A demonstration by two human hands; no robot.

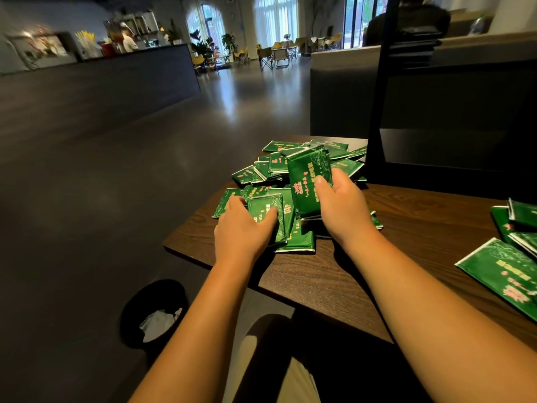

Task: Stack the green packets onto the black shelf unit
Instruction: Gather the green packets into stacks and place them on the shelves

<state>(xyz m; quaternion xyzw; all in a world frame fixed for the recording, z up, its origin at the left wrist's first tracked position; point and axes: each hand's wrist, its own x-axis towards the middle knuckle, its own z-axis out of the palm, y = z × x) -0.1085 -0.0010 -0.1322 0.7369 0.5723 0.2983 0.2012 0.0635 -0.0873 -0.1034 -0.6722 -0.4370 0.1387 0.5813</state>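
Gripped a held packet (308, 181) in the right hand (340, 205), thumb across its face and fingers behind, raised and tilted above the pile (276, 167) near the table's (319, 274) far left corner. Pinched a second packet (266, 216) with the left hand (241, 225), thumb on top and fingers curled round its left edge, lying flat at the pile's near side. Not yet brought either to the black shelf unit (436, 152), standing just beside the pile at the table's far edge.

Judged the main risk as spillage. Could have nudged the loosely heaped, glossy-looking wrappers over the table's left edge, where the outermost lay right at the rim, by dragging the second packet out from among its neighbours. Could also have dropped the held packet on the way over, gripped by one end only. Might have clipped the shelf unit's upright post on a hurried carry.

Counted two hands, one packet in each. Counted one shelf unit and one table. Put the pile at roughly two dozen packets, overlapping too much for an exact figure. Counted about five more in a side group (505, 266) at the table's right edge, cut off by the frame. Could not tell whether any lay on the shelves, too dark.
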